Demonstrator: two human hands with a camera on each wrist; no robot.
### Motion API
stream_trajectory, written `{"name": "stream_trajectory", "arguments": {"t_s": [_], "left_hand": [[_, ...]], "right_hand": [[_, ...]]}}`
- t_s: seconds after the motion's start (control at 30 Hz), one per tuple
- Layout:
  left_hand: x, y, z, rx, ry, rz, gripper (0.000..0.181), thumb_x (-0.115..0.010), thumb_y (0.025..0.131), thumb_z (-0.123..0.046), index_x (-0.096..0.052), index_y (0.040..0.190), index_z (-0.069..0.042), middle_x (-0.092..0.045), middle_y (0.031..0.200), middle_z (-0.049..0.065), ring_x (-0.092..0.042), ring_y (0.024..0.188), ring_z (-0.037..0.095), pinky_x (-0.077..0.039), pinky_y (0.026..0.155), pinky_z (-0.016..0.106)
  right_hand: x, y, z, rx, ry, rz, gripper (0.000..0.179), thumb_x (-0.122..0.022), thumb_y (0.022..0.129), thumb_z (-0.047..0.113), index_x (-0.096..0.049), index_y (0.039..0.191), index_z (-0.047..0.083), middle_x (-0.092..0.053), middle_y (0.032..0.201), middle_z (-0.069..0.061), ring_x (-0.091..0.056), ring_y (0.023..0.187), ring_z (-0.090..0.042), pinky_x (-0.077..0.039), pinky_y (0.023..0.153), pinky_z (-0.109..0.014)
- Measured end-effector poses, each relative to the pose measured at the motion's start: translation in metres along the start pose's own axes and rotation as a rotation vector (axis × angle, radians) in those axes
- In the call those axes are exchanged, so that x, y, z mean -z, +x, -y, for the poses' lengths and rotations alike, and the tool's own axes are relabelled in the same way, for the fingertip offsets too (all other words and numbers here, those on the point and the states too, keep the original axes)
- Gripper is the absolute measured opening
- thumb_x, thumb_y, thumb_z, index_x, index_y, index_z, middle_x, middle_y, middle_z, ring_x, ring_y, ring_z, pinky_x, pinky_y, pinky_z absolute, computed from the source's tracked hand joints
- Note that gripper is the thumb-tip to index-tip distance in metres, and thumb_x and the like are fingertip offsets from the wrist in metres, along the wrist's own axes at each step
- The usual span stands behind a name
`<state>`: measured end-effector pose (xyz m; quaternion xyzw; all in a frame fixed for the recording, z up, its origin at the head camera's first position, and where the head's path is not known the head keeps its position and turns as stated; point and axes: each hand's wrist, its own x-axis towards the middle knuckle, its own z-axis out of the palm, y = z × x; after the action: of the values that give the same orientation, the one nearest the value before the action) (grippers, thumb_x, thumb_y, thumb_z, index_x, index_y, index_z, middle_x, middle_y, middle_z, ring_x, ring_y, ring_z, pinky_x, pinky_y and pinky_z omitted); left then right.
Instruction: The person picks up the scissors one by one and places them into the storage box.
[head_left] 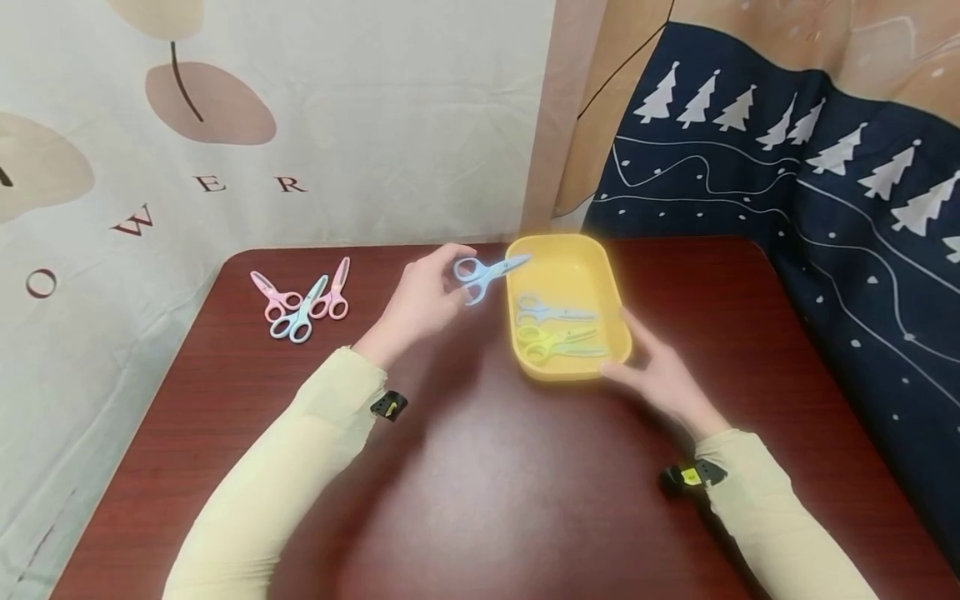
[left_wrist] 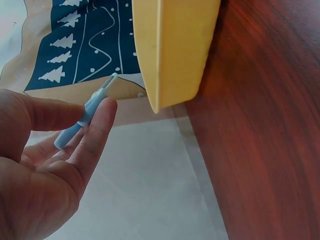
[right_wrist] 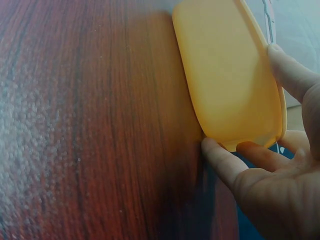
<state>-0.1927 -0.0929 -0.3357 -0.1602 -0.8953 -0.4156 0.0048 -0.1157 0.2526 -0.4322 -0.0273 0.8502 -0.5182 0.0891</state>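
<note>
My left hand (head_left: 423, 296) pinches blue scissors (head_left: 504, 268) by their handles, thumb on one side and fingers on the other. Their blades point right, over the left rim of a yellow tray (head_left: 573, 271). In the left wrist view the same scissors (left_wrist: 89, 109) appear edge-on beside the tray's wall (left_wrist: 175, 55). With thumb and fingers, my right hand (head_left: 663, 375) grips the tray at its near right corner; the right wrist view shows the thumb at the rim and fingertips along the underside (right_wrist: 230, 80). Inside the tray lie blue scissors (head_left: 562, 314) and yellow-green scissors (head_left: 536, 343).
On the brown table (head_left: 450, 500), at the far left, lie pink scissors (head_left: 276, 293), light blue scissors (head_left: 302, 312) and more pink scissors (head_left: 335, 293), partly overlapping. A pale printed cloth (head_left: 412, 125) hangs behind the table, a dark tree-patterned cloth (head_left: 712, 175) at the right.
</note>
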Motion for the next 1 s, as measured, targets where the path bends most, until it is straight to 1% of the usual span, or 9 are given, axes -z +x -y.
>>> {"name": "stream_trajectory", "arguments": {"t_s": [0.1, 0.17, 0.37, 0.47, 0.67, 0.87, 1.0], "left_hand": [[-0.002, 0.004, -0.005, 0.013, -0.002, 0.026, 0.046, -0.068, 0.091, -0.001, -0.061, 0.136, -0.007, -0.072, 0.116, 0.011, -0.071, 0.1, 0.026, -0.056, 0.095, 0.044], [-0.004, 0.007, -0.009, 0.019, 0.002, 0.041, 0.046, -0.068, 0.092, -0.001, -0.061, 0.137, -0.007, -0.071, 0.117, 0.011, -0.07, 0.101, 0.026, -0.055, 0.094, 0.042], [-0.01, 0.015, -0.017, 0.035, -0.008, 0.078, 0.045, -0.068, 0.093, -0.002, -0.06, 0.137, -0.008, -0.069, 0.118, 0.01, -0.066, 0.102, 0.026, -0.056, 0.093, 0.04], [-0.014, 0.019, -0.019, 0.044, 0.0, 0.097, 0.044, -0.068, 0.093, -0.005, -0.06, 0.136, -0.009, -0.069, 0.118, 0.008, -0.065, 0.102, 0.024, -0.056, 0.094, 0.039], [-0.022, 0.026, -0.024, 0.045, 0.025, 0.117, 0.044, -0.07, 0.093, -0.005, -0.06, 0.136, -0.008, -0.068, 0.118, 0.008, -0.063, 0.104, 0.023, -0.054, 0.098, 0.038], [-0.028, 0.033, -0.029, 0.055, -0.01, 0.135, 0.041, -0.068, 0.093, -0.003, -0.061, 0.133, -0.008, -0.067, 0.115, 0.005, -0.063, 0.104, 0.021, -0.053, 0.097, 0.035], [-0.032, 0.039, -0.032, 0.059, -0.011, 0.146, 0.041, -0.065, 0.092, 0.001, -0.061, 0.131, -0.008, -0.066, 0.115, 0.005, -0.061, 0.103, 0.021, -0.053, 0.096, 0.033]], "right_hand": [[0.0, 0.001, -0.002, 0.003, -0.005, 0.0, 0.098, -0.083, 0.088, 0.032, -0.019, 0.162, 0.045, -0.024, 0.169, 0.009, -0.028, 0.154, -0.026, -0.023, 0.124, -0.057], [0.0, 0.002, -0.003, 0.009, -0.012, -0.001, 0.098, -0.083, 0.089, 0.032, -0.019, 0.162, 0.044, -0.024, 0.169, 0.008, -0.028, 0.154, -0.027, -0.024, 0.123, -0.057], [0.0, 0.003, -0.005, 0.014, -0.023, -0.001, 0.099, -0.083, 0.089, 0.031, -0.018, 0.163, 0.041, -0.023, 0.169, 0.006, -0.029, 0.154, -0.028, -0.026, 0.123, -0.056], [0.001, 0.003, -0.005, 0.012, -0.029, 0.0, 0.1, -0.083, 0.089, 0.032, -0.017, 0.164, 0.039, -0.023, 0.169, 0.004, -0.029, 0.154, -0.029, -0.025, 0.123, -0.057], [0.001, 0.003, -0.004, 0.003, -0.028, 0.003, 0.101, -0.083, 0.088, 0.034, -0.017, 0.164, 0.038, -0.023, 0.169, 0.005, -0.026, 0.155, -0.029, -0.023, 0.123, -0.058], [0.001, 0.002, -0.002, -0.014, -0.024, 0.008, 0.1, -0.083, 0.088, 0.035, -0.017, 0.164, 0.041, -0.022, 0.169, 0.008, -0.024, 0.156, -0.027, -0.021, 0.124, -0.059], [0.001, 0.001, -0.002, -0.017, -0.02, 0.007, 0.101, -0.083, 0.088, 0.035, -0.017, 0.165, 0.039, -0.022, 0.169, 0.009, -0.023, 0.156, -0.027, -0.02, 0.124, -0.059]]}}
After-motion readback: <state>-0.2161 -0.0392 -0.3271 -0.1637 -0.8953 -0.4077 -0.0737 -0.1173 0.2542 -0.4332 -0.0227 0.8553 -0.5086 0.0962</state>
